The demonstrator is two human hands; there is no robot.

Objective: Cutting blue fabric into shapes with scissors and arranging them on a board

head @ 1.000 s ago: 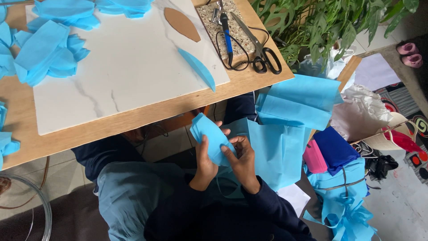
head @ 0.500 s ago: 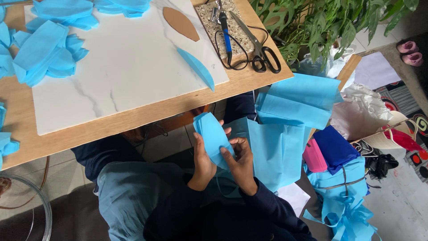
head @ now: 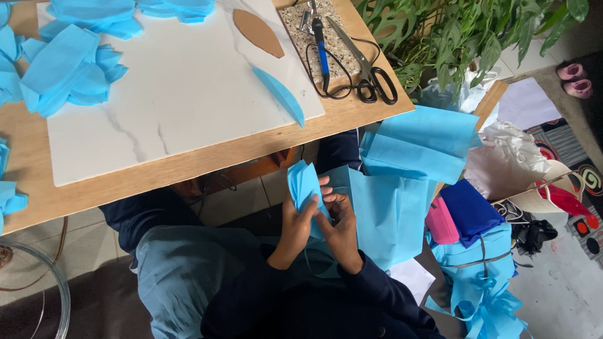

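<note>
**Both hands working a blue fabric piece down in the lap**

Head view, only 1 camera here. Lower centre of the frame: the left hand (head: 295, 227) and right hand (head: 339, 227) sit close together, both pinched on the same folded blue fabric piece (head: 306, 185). It stands upright out of the fingers, just below the table edge (head: 207, 160). The left hand's fingers wrap its lower part, and the right hand's fingertips press it from the other side. My read is they're folding or pleating it into shape. The next bit probably needs a firm pinch at the base so the fold doesn't slip.

Just right of the hands, a big blue fabric sheet (head: 389, 213) hangs down, almost touching the right hand, so it could get in the way.

Up on the white board (head: 176, 107), there's a cut blue leaf shape (head: 279, 94) at centre and a brown cardboard template (head: 257, 31) above it. Scissors (head: 367, 69) and a blue-handled tool (head: 320, 47) lie in the upper right. A pile of finished blue pieces (head: 69, 69) sits upper left. A tied blue bundle (head: 483, 276) is lower right.
</note>
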